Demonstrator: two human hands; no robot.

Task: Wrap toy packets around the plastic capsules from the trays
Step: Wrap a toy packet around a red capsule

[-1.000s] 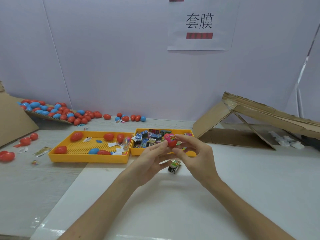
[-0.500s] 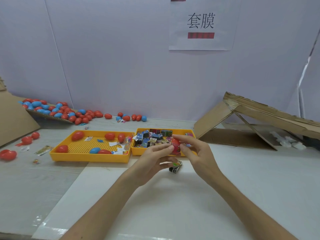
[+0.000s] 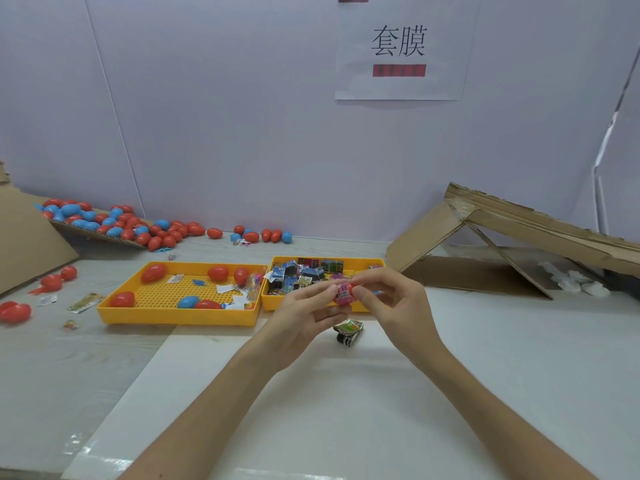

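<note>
I pinch the red capsule (image 3: 347, 293) between both hands, left hand (image 3: 304, 322) steadying it, right hand (image 3: 391, 306) pressing the pink packet (image 3: 342, 292) around it; the spare packet (image 3: 349, 331) lies just below my fingers.

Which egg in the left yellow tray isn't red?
The blue capsule near the left tray's front wall, right beside a red capsule. Every other capsule in that tray is red.
</note>
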